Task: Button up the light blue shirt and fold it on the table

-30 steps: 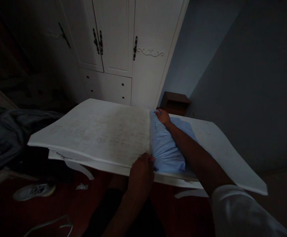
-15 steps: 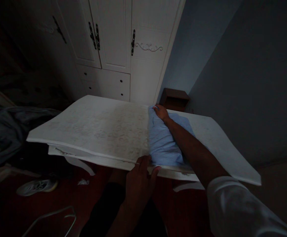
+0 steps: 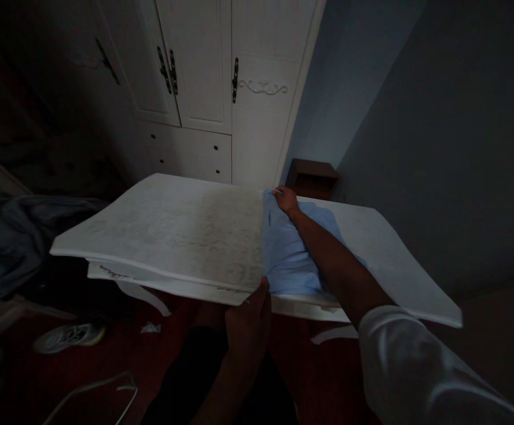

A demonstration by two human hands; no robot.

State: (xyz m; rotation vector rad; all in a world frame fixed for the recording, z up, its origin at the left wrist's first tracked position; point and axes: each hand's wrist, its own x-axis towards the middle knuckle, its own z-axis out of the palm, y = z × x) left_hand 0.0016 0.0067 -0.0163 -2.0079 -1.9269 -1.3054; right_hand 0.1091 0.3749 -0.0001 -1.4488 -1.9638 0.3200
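A light blue garment (image 3: 285,260), folded into a wrinkled panel, lies on a white table (image 3: 159,224); its exact kind is unclear. My left hand (image 3: 250,316) is at the table's front edge, thumb and fingers closed on the near left corner of the cloth. At the far left corner, my right hand (image 3: 287,200) pinches the garment by its edge. The right forearm reaches across the cloth and hides part of it. Between both hands the left edge runs fairly straight.
Behind the table stands a white wardrobe (image 3: 203,77), with a small brown cabinet (image 3: 313,171) beside it. Dark fabric (image 3: 26,236) is heaped at the left. On the red floor lie a shoe (image 3: 68,337), a white hanger (image 3: 92,386) and a crumpled scrap (image 3: 150,327).
My left hand's fingers, apart before, have closed on the garment's near corner. My right hand keeps its hold at the far corner. The view has shifted slightly.
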